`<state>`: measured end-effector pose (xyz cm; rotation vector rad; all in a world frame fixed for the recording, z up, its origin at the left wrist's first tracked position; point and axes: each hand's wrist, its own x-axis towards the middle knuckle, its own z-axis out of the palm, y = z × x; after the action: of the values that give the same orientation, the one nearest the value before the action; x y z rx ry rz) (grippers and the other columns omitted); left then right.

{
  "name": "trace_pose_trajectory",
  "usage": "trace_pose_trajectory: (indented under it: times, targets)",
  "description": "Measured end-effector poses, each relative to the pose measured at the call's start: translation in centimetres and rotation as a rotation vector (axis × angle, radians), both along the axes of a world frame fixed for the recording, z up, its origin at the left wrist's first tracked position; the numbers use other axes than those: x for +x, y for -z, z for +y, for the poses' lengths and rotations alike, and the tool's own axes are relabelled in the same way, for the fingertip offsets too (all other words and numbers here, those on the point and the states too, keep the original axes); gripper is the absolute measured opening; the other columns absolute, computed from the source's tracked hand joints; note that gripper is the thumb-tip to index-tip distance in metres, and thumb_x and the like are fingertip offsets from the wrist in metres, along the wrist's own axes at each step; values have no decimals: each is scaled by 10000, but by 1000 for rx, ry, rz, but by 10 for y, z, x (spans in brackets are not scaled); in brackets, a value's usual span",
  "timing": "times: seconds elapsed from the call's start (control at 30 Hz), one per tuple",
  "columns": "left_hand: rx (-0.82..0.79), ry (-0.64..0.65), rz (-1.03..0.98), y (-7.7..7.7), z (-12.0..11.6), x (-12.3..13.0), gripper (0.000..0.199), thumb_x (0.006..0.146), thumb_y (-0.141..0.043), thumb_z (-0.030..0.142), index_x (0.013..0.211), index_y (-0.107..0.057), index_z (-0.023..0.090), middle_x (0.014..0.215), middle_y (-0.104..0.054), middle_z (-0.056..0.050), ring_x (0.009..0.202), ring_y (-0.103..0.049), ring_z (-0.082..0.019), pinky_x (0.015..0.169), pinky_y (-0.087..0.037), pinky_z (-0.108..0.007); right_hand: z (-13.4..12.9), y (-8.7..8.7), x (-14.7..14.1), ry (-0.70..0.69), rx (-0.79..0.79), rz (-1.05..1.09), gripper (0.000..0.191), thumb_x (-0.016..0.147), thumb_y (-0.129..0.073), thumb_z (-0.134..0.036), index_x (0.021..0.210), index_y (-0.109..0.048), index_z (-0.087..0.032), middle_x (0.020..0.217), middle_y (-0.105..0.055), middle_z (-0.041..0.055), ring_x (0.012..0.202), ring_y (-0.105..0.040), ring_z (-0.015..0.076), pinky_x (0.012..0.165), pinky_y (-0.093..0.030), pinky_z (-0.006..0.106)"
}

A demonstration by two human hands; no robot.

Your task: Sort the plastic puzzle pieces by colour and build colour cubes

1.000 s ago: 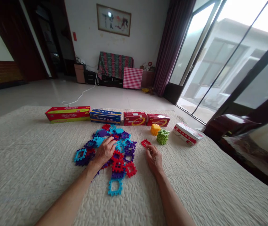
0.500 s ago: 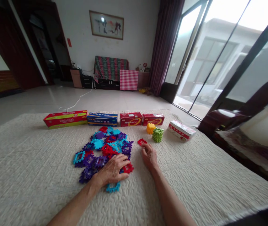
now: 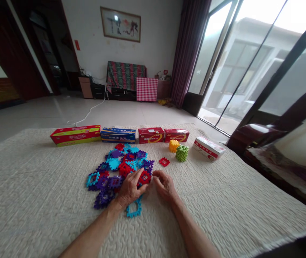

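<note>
My left hand (image 3: 131, 186) is at the right edge of a pile of toothed plastic building pieces (image 3: 112, 164) in purple, light blue and red. Between its thumb and fingers is a red building piece (image 3: 145, 177), tilted up from the pile. My right hand (image 3: 166, 185) is just right of that piece, fingers bent and a little apart, with nothing visible in them. Beyond it a single red window-shaped piece (image 3: 164, 162) lies flat on the quilted cover. A light blue frame piece (image 3: 134, 208) lies below my left hand.
A green toothed cube (image 3: 182, 153) and a yellow toothed block (image 3: 173, 145) stand beyond the right hand. Along the far edge are a red-and-yellow box (image 3: 75, 135), a blue box (image 3: 118, 135) and two red boxes (image 3: 151, 135). A white-and-red box (image 3: 209, 148) lies at right.
My right hand has drawn back from the lone red piece toward my left hand. My left hand has raised a red piece from the pile's right edge. The view has shifted slightly.
</note>
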<state>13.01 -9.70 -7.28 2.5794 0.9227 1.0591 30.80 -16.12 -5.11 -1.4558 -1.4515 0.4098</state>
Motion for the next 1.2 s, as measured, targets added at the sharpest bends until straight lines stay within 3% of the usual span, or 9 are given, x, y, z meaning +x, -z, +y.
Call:
trace_pose_trajectory:
  times: [0.37, 0.53, 0.67, 0.77, 0.87, 1.1, 1.2]
  targets:
    - [62, 60, 6, 5, 4, 1, 628, 831, -544, 189, 1422, -331, 188, 1379, -511, -121, 1277, -481, -244, 1049, -444, -433, 15, 9, -16, -77, 18, 338, 186, 793, -570, -296, 925, -645, -189, 818, -677, 18, 718, -615, 152, 664, -498, 259]
    - [70, 33, -92, 2, 5, 0, 539, 863, -517, 212, 1386, -398, 161, 1338, -545, -126, 1265, -493, -245, 1048, -455, -410, 20, 13, 8, 150, 78, 386, 240, 788, -552, -350, 929, -641, -176, 807, -671, 28, 689, -608, 154, 644, -497, 265]
    - [93, 8, -186, -5, 7, -4, 431, 881, -468, 187, 1312, -493, 172, 1268, -598, -109, 1206, -546, -226, 1019, -483, -396, 23, 19, 35, 385, 98, 170, 240, 786, -524, -328, 926, -647, -177, 852, -651, 53, 741, -604, 179, 711, -500, 323]
    - [97, -60, -277, -9, 10, -7, 357, 884, -464, 193, 1225, -563, 168, 1205, -635, -107, 1145, -588, -218, 994, -498, -392, 24, 20, 43, 505, 172, -35, 254, 768, -556, -303, 975, -641, -182, 1010, -622, 101, 925, -588, 231, 835, -483, 404]
    - [46, -130, -370, -13, 14, -13, 296, 882, -478, 220, 1139, -613, 167, 1113, -674, -98, 1037, -640, -208, 940, -525, -377, 23, 16, 34, 411, 245, -145, 240, 793, -537, -243, 1009, -628, -188, 1078, -607, 117, 1019, -568, 243, 890, -466, 420]
    - [-317, -240, -611, -20, 22, -25, 271, 903, -465, 337, 1036, -638, 176, 972, -708, -66, 844, -680, -184, 766, -562, -317, 14, 1, -10, -40, 233, -186, 222, 828, -510, -146, 1010, -611, -224, 1005, -644, 63, 948, -606, 191, 843, -491, 332]
    - [-283, -283, -600, -20, 30, -30, 289, 906, -436, 328, 1047, -634, 172, 989, -701, -77, 874, -675, -197, 795, -559, -346, 10, -4, -26, -149, 184, -185, 220, 859, -509, -185, 1055, -599, -230, 1055, -635, 73, 998, -599, 195, 877, -483, 338]
